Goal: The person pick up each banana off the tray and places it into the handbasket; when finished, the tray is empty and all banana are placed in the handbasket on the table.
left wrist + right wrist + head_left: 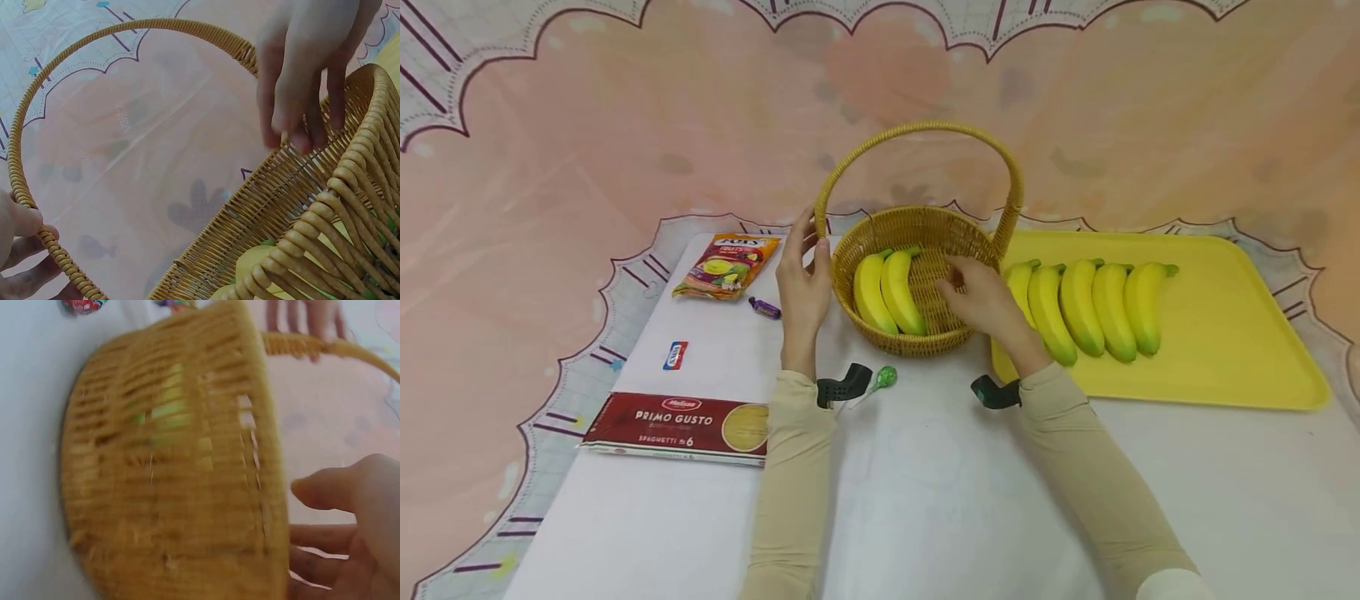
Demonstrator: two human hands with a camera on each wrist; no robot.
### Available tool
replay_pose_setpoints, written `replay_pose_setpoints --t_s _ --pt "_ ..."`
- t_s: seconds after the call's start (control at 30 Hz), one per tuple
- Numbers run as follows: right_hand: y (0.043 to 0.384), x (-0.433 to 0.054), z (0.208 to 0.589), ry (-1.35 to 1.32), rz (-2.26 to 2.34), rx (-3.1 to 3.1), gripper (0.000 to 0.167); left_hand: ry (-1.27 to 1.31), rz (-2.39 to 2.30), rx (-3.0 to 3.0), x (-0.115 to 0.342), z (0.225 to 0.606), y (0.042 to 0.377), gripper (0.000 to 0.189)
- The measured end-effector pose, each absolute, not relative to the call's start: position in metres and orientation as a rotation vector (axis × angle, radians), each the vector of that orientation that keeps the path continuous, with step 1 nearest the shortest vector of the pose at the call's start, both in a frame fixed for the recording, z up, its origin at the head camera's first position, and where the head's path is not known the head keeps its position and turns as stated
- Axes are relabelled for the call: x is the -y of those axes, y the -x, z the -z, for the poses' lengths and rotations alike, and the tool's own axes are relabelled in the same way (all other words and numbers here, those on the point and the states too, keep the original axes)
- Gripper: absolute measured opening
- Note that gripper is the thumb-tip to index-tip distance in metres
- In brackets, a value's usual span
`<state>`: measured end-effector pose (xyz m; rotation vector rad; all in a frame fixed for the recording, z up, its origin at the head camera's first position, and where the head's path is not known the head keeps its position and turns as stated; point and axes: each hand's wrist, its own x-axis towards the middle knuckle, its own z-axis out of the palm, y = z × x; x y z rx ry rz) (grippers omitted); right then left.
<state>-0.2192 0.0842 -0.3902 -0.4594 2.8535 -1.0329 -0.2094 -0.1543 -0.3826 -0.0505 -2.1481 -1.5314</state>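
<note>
Bananas (902, 293) lie paired inside a wicker basket (917, 344) — left hand (806, 287) gripping its handle (925, 127), right hand (985, 296) empty, fingers loose, over the wicker; keeping that handle steady should prevent tipping.

Left hand (803, 287) gripping, right hand (983, 296) loosely curved.
The left forearm (793, 475) stands nearly upright from the bottom edge, its hand just left of centre with thumb and fingers bent; the right forearm (1097, 467) slants in from the lower right — hand right of centre, fingers relaxed, thumb spread from them in the right wrist view.
</note>
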Motion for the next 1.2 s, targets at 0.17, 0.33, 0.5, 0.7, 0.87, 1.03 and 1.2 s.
replay_pose_setpoints --t_s 0.17,0.33,0.5,0.7,0.87,1.03,1.2 --pt "0.203 -0.111 0.389 0.443 1.260 -2.924 0.042 0.038 1.530 2.150 0.157 0.382 0.208 0.045" --pt "0.193 -0.140 0.394 0.364 1.331 -2.994 0.039 0.059 1.533 2.142 0.158 0.381 0.208 0.045" --pt "0.187 -0.179 0.402 0.219 1.318 -3.027 0.041 0.060 1.519 2.153 0.157 0.382 0.209 0.045" --pt "0.183 -0.226 0.406 0.067 1.281 -3.063 0.044 0.067 1.520 2.149 0.156 0.383 0.209 0.045" --pt "0.183 -0.258 0.408 -0.071 1.258 -3.066 0.050 0.067 1.531 2.137 0.156 0.383 0.208 0.045" --pt "0.183 -0.281 0.416 -0.219 1.247 -3.013 0.057 0.063 1.531 2.132 0.155 0.384 0.208 0.045" --pt "0.184 -0.296 0.425 -0.295 1.198 -2.905 0.071 0.066 1.541 2.128 0.155 0.385 0.208 0.045"
